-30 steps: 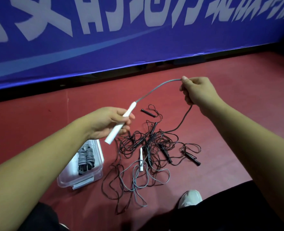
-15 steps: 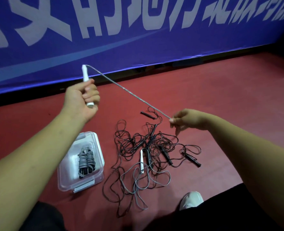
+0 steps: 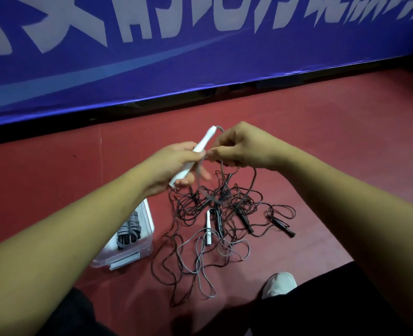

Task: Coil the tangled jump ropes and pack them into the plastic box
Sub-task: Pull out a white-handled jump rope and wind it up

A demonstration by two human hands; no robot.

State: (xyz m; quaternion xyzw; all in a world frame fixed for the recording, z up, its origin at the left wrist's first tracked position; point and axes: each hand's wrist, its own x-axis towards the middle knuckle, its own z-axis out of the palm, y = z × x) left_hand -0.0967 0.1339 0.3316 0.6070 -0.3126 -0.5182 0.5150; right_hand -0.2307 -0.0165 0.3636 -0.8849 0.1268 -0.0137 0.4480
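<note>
My left hand (image 3: 174,166) clamps the white handle (image 3: 201,147); my right hand (image 3: 239,146) pinches its grey cord (image 3: 198,180) just beside it, above the tangle (image 3: 224,214) near the plastic box (image 3: 149,238); I should lay even loops, drawing slack gently so nothing knots.

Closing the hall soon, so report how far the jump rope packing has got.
Done: one coiled grey rope lies in the plastic box. In hand: the left hand grips a white handle and the right hand pinches its grey cord beside it, seemingly starting a coil. Left: the tangle of black and grey ropes on the floor, including a second white handle, is not yet coiled or packed.
</note>
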